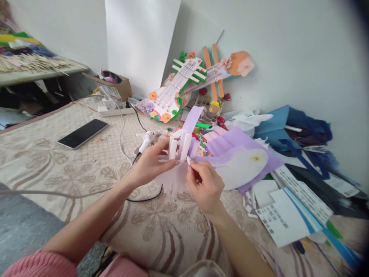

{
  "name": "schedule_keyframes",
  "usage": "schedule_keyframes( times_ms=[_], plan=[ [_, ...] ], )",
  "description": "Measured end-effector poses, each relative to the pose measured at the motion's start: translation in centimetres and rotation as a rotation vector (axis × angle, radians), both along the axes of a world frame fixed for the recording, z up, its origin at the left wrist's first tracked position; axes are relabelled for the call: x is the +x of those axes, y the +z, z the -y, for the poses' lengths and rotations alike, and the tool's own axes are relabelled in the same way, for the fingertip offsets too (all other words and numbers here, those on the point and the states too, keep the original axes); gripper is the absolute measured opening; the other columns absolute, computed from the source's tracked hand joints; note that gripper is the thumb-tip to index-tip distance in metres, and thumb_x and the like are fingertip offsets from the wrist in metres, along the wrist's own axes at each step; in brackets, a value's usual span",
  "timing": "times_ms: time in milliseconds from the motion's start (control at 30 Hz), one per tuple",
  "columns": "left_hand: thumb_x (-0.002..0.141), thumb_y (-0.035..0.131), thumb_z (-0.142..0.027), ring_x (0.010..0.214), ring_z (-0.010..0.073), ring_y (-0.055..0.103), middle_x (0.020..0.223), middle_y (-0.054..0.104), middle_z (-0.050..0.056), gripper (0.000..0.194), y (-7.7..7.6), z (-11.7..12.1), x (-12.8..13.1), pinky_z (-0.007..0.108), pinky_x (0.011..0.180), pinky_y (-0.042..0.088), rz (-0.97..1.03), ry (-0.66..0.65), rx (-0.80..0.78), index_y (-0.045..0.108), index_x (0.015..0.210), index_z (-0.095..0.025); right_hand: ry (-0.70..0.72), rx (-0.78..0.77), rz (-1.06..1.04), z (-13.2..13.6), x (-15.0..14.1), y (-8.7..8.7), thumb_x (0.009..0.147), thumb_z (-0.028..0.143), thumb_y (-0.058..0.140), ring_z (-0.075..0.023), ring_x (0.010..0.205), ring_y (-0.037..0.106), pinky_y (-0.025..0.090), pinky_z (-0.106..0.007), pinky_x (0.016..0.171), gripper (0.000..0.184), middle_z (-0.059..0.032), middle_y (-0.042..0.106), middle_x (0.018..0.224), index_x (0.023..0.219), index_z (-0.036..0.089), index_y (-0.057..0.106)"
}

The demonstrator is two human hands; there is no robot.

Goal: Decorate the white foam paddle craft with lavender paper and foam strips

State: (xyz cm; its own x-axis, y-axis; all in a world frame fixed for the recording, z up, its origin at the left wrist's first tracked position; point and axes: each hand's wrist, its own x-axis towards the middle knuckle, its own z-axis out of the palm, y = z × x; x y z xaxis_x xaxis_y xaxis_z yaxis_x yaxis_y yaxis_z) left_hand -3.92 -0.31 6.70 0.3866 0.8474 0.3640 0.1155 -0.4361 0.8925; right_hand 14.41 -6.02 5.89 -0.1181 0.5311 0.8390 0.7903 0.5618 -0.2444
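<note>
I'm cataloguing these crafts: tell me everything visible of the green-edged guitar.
The green-edged guitar looks like foam or card: white face, purplish strings, white pegs, orange, green and purple flowers. It leans at the back of the patterned cloth, neck slanting up rightward, before an orange-headed instrument; whether they touch is unclear.

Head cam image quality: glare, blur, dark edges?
Head view: soft, fairly even light; pale sheen on the white board; dark right-hand corners; softness toward the right edge, around the blue strip; left hand and right hand reasonably clear.

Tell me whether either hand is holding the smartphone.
No: the smartphone lies on the patterned tablecloth, apart from the left hand and right hand.
</note>
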Motion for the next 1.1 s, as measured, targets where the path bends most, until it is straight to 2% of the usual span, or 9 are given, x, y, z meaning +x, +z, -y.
schedule_keyframes(
  times_ms=[233,633,800,1100],
  plan=[
    [0.083,0.072,-0.034,0.100,0.0204,0.069,0.109,0.070,0.006,0.045,0.24,0.14,0.08,0.035,0.091,0.058,0.011,0.016,0.017,0.059,0.125,-0.022,0.033,-0.023,0.012,0.00,-0.01,0.08,0.089,0.006,0.055,-0.0119,0.061,0.060,0.049,-0.022,0.059,0.015,-0.0012,0.063,0.070,0.092,0.019,0.063],
    [0.083,0.073,-0.034,0.102,0.0217,0.069,0.114,0.071,0.006,0.043,0.02,-0.11,0.26,0.036,0.093,0.057,0.013,0.038,0.014,0.060,0.122,-0.022,0.077,-0.080,0.039,-0.35,0.23,0.19,0.091,0.007,0.053,-0.0112,0.062,0.060,0.049,-0.023,0.061,0.017,0.0002,0.063,0.070,0.087,0.020,0.062],
    [0.083,0.072,-0.033,0.103,0.0218,0.069,0.114,0.071,0.006,0.046,0.01,0.01,0.35,0.034,0.090,0.058,0.024,0.040,0.010,0.059,0.126,-0.023,0.029,-0.034,-0.065,-0.31,0.07,0.25,0.088,0.006,0.055,-0.0107,0.060,0.057,0.049,-0.023,0.059,0.017,-0.0003,0.064,0.071,0.093,0.020,0.062],
    [0.082,0.073,-0.033,0.102,0.0211,0.068,0.111,0.071,0.006,0.047,0.03,0.15,0.43,0.031,0.084,0.059,0.028,0.045,0.005,0.059,0.126,-0.023,0.015,-0.057,-0.052,-0.25,-0.29,0.33,0.088,0.007,0.055,-0.0104,0.057,0.055,0.048,-0.022,0.057,0.015,0.0010,0.062,0.069,0.091,0.020,0.061]
  ],
)
